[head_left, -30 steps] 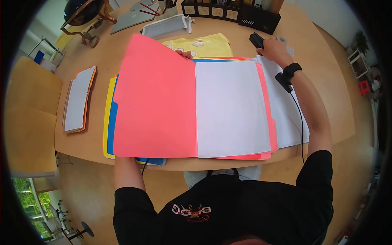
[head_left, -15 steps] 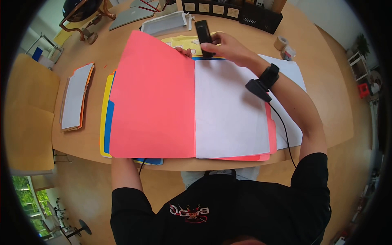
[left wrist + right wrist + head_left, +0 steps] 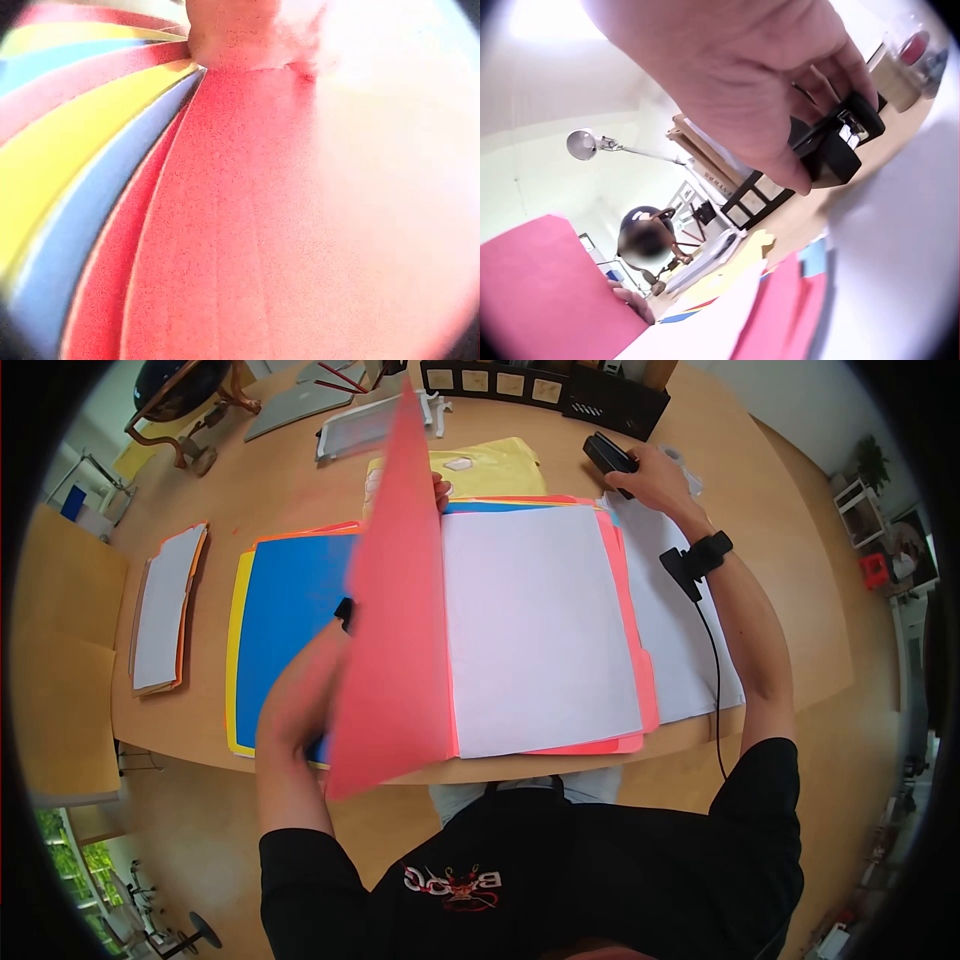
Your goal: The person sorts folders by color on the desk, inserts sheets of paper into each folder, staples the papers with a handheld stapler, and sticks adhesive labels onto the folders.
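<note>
A pink folder (image 3: 395, 630) lies open on a stack of coloured folders, its left cover raised nearly upright and blurred. White sheets (image 3: 540, 630) lie on its right half. My left hand (image 3: 441, 492) is mostly hidden behind the raised cover, fingertips showing by the top of the fold. In the left wrist view, that hand (image 3: 244, 34) grips the pink folder's edge, with yellow, blue and pink layers fanned beside it. Beyond the folder's top right corner, my right hand (image 3: 660, 482) holds a black stapler (image 3: 608, 460), its metal front end visible in the right wrist view.
A blue folder (image 3: 290, 630) and a yellow one lie under the raised cover. More white paper (image 3: 675, 620) lies at right, a smaller paper stack (image 3: 168, 610) at left. Behind are a yellow pouch (image 3: 490, 468), a tape roll (image 3: 674, 455) and a black organizer (image 3: 610, 405).
My right hand carried the stapler from the top of the folder's fold back to the right. The pink cover has swung up from the left, uncovering the blue folder and my left forearm.
</note>
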Demonstrator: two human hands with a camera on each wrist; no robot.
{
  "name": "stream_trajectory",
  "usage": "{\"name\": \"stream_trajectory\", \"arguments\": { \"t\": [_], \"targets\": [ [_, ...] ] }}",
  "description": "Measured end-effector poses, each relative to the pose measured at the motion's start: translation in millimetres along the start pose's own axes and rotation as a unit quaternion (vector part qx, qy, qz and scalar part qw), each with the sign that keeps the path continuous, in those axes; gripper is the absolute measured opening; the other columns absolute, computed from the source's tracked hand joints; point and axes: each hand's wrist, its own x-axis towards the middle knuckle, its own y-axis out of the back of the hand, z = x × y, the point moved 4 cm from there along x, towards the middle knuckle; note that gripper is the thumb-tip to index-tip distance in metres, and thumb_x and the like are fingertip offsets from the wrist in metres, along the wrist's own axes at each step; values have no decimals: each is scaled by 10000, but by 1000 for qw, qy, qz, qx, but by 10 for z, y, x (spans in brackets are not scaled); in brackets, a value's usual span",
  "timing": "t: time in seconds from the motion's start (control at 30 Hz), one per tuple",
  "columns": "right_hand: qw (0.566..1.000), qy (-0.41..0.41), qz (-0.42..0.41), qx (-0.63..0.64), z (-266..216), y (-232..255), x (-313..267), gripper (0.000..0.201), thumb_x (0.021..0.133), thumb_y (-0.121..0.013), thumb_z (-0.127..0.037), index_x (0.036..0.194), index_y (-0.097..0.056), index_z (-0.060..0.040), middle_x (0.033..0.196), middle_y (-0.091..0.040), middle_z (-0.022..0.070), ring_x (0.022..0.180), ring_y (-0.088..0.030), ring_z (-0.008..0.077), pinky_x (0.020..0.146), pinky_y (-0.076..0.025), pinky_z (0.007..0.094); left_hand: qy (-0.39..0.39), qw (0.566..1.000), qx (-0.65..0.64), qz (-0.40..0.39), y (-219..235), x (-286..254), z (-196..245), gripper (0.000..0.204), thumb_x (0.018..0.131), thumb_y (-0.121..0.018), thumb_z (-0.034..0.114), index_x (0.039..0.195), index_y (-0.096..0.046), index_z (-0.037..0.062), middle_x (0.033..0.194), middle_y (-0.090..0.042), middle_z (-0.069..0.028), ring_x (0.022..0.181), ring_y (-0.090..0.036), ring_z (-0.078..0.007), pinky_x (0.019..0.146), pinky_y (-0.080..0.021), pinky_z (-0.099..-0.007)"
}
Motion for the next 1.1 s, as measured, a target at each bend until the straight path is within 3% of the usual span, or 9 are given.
{"name": "stream_trajectory", "arguments": {
  "t": [0.13, 0.43, 0.5, 0.63, 0.7, 0.73, 0.9, 0.97, 1.1],
  "targets": [
    [999, -29, -27, -25, 246, -74, -31, 519, 699, -716, -431, 1070, -729, -68, 919, -730, 137, 829, -701, 277, 708, -528, 403, 4, 992, -83, -93, -127, -112, 17, 292, 961, -678, 317, 1035, -663, 35, 985, -687, -16, 877, -626, -74, 812, -513, -230],
    [999, -2, 28, -18, 339, -194, -119, 549, 698, -743, -497, 1030, -731, -61, 897, -731, 133, 842, -698, 310, 715, -524, 439, -33, 996, 59, -55, -157, -212, 113, 280, 877, -784, 219, 1051, -702, 15, 978, -707, -43, 874, -648, -96, 777, -539, -235],
    [985, 52, 155, -55, 379, -233, -142, 535, 781, -728, -507, 1025, -724, -32, 877, -727, 150, 827, -696, 325, 739, -526, 447, -36, 996, 59, -59, -171, -225, 130, 277, 868, -792, 197, 1051, -702, 10, 984, -711, -52, 880, -651, -99, 776, -543, -239],
    [955, 129, 263, 48, -32, -36, -483, 504, 903, -656, -458, 1093, -690, 8, 948, -720, 174, 876, -691, 332, 781, -526, 435, -37, 987, 143, -70, -172, -241, 151, 268, 849, -799, 130, 1056, -699, -7, 1011, -720, -86, 908, -665, -116, 795, -555, -252],
    [962, 59, 38, 264, -266, -4, -665, 442, 985, -572, -370, 1165, -647, 27, 1036, -702, 196, 966, -675, 319, 844, -510, 405, -55, 980, 175, -76, -190, -254, 146, 254, 852, -791, 110, 1059, -696, -5, 1025, -717, -85, 923, -667, -120, 825, -551, -253],
    [961, 43, 3, 272, -361, 18, -744, 469, 1011, -523, -393, 1180, -635, 30, 1070, -692, 205, 1022, -661, 278, 879, -493, 367, -74, 972, 207, -84, -207, -251, 148, 242, 856, -783, 90, 1061, -694, -2, 1038, -715, -83, 938, -668, -124, 855, -547, -254],
    [962, 30, -20, 272, -260, -175, -695, 563, 1035, -422, -473, 1185, -637, 25, 1002, -689, 154, 928, -644, 198, 886, -484, 338, -103, 979, 161, -64, -186, -197, 137, 283, 846, -781, 49, 1094, -660, -14, 1044, -711, -109, 952, -679, -150, 871, -558, -265],
    [862, -70, -58, 499, -227, -240, -659, 592, 1031, -412, -517, 1190, -642, 5, 991, -686, 97, 912, -622, 164, 869, -482, 339, -102, 986, 117, -58, -187, -205, 161, 290, 849, -775, 41, 1103, -648, -15, 1046, -709, -113, 957, -682, -159, 875, -560, -269],
    [826, -29, -167, 538, -387, -73, -777, 496, 1017, -520, -457, 1176, -645, -4, 964, -688, 48, 852, -615, 116, 822, -492, 288, -89, 993, 69, -47, -190, -218, 183, 271, 867, -755, 38, 1106, -635, -10, 1071, -696, -117, 1002, -680, -173, 878, -567, -285]
  ]
}}
